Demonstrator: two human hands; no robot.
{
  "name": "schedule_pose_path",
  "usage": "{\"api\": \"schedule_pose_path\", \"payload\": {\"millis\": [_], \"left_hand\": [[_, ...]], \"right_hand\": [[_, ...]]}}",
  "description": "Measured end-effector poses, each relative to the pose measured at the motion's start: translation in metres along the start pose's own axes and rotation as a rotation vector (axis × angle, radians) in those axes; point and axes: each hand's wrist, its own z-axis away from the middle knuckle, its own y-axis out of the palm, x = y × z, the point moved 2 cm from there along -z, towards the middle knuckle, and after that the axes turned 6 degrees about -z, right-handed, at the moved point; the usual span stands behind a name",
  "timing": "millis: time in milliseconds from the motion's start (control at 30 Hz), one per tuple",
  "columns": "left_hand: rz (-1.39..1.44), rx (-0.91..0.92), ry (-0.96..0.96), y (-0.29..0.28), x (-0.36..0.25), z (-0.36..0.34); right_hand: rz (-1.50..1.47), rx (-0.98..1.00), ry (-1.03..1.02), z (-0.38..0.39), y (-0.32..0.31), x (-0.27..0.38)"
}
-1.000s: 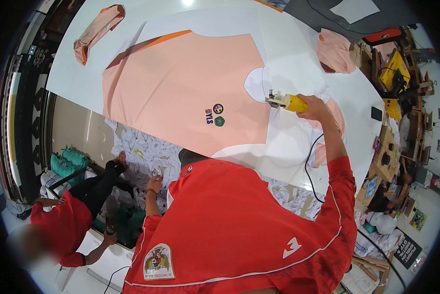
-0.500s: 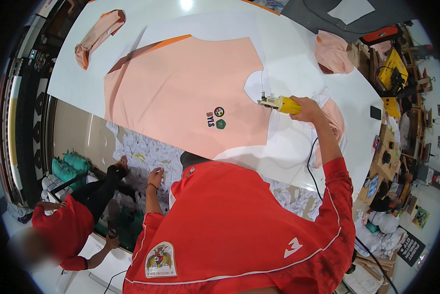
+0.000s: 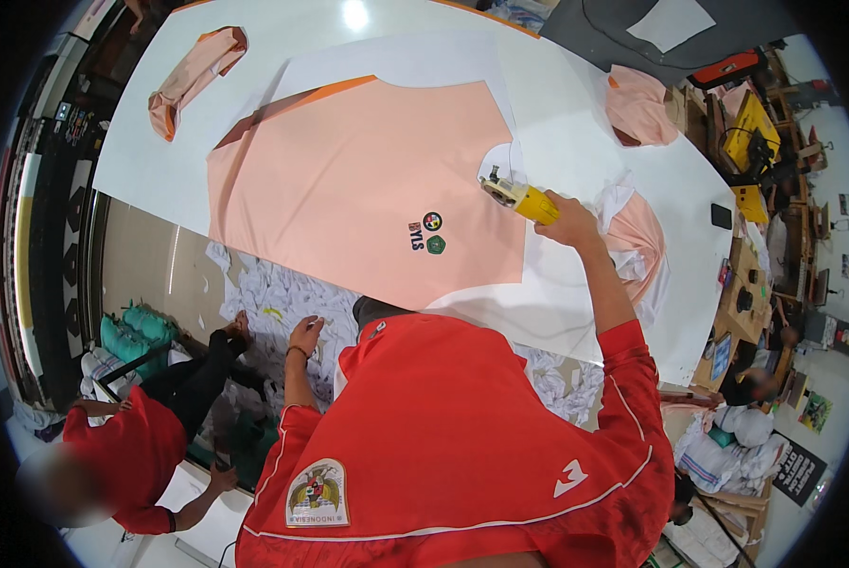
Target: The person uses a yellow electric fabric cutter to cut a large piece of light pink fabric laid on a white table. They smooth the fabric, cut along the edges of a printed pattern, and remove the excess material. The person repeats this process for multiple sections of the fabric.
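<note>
My right hand (image 3: 570, 223) is closed around the yellow body of a handheld electric fabric cutter (image 3: 530, 203). The cutter's metal head lies at the curved neckline of a peach fabric panel (image 3: 349, 180), where a white area shows inside the curve. This shirt-shaped panel has dark and orange edging at its far left and small printed emblems near its front right. White material borders it at the right. My left hand (image 3: 305, 335) hangs off the table's near side, fingers curled together; a tiny pale thing may be between them.
The white table (image 3: 576, 322) also bears a folded peach piece (image 3: 197, 80) at far left, bundled peach pieces (image 3: 640, 104) at the right, and a black phone (image 3: 721, 216). White scraps (image 3: 278, 298) cover the floor. A person in red (image 3: 126, 435) sits at the lower left.
My right hand has drawn the cutter slightly left and turned its head upward, along the neckline. The dark cord beside my right arm has left view there. My left hand stays low.
</note>
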Motion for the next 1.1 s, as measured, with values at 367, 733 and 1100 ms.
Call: {"api": "schedule_pose_path", "payload": {"millis": [367,733,1100], "left_hand": [[-0.145,-0.486,0.346,-0.047,-0.106,0.008],[-0.534,-0.105,1.586,0.174,-0.357,0.077],[-0.111,0.011,0.960,0.095,-0.366,0.061]], "right_hand": [[-0.137,-0.079,0.045,-0.008,0.021,0.034],[-0.087,-0.082,-0.014,0.000,0.001,0.034],[-0.254,-0.098,0.116,0.065,0.021,-0.009]]}}
